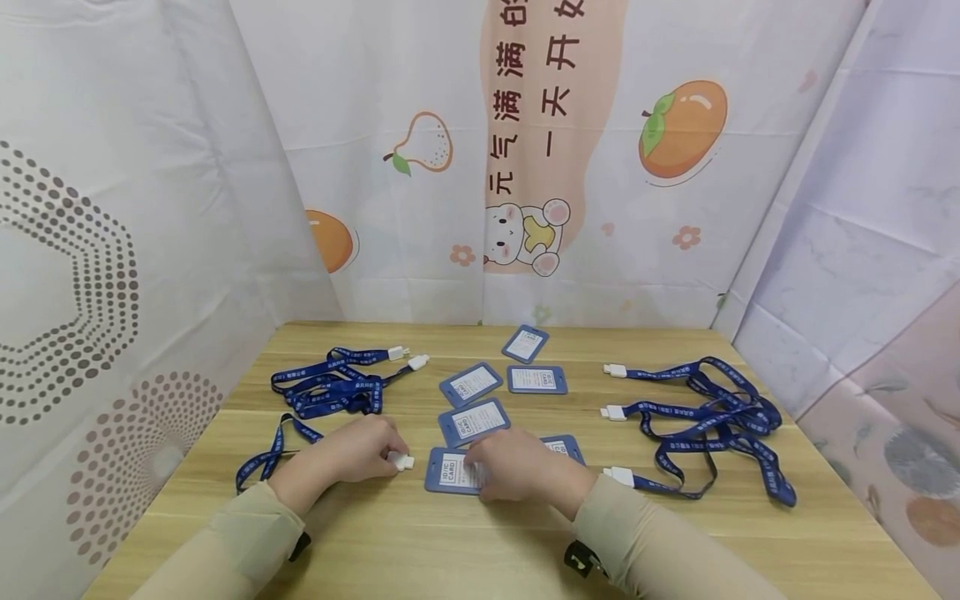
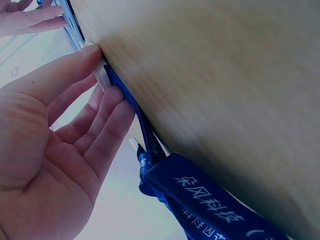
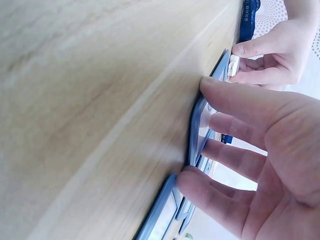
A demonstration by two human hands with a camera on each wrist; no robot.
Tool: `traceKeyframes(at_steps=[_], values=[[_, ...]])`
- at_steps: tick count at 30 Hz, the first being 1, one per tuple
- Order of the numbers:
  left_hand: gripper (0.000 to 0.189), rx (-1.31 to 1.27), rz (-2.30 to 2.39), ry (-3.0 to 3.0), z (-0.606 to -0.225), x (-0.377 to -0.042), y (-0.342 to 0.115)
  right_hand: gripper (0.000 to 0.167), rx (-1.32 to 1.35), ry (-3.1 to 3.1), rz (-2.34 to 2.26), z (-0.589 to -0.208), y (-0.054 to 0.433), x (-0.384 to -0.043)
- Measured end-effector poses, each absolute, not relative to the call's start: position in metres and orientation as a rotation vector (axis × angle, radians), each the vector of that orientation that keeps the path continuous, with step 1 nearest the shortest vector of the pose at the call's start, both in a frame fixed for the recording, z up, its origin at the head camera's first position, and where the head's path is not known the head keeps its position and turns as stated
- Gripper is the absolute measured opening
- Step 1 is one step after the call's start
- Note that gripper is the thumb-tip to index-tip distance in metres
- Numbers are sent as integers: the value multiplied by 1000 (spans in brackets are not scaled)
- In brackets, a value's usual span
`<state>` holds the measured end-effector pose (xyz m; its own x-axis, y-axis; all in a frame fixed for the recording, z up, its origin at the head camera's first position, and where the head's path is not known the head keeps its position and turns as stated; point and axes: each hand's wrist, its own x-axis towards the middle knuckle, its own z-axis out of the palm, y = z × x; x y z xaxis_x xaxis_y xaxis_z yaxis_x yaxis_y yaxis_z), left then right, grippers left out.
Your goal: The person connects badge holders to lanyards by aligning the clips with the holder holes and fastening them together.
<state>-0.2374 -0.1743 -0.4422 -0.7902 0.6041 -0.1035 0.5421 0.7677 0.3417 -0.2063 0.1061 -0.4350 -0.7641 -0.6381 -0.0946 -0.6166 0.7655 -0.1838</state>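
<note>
My left hand (image 1: 362,452) pinches the white plastic clip (image 1: 403,461) of a blue lanyard (image 1: 262,460) between thumb and fingers, low over the table. The lanyard's strap trails away to the left, printed with white characters in the left wrist view. My right hand (image 1: 517,465) grips a blue ID card holder (image 1: 450,472), with thumb and fingertips at its edges. This holder's slotted end faces the clip, a short gap apart. Its right part is hidden under the hand. Another blue card holder (image 1: 576,448) shows just behind the right hand.
More blue card holders (image 1: 476,423) lie in the middle of the wooden table (image 1: 420,550). Lanyards with white clips are heaped at the left (image 1: 337,392) and right (image 1: 720,412). Printed curtains (image 1: 420,233) hang behind the table and at both sides.
</note>
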Motion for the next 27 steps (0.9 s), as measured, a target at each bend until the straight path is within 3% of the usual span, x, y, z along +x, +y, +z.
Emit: traceKeyframes(at_steps=[27], values=[[15,895,421,2733,-441,-237,-168,44,-1004,2820,-170,-434,105,-205]])
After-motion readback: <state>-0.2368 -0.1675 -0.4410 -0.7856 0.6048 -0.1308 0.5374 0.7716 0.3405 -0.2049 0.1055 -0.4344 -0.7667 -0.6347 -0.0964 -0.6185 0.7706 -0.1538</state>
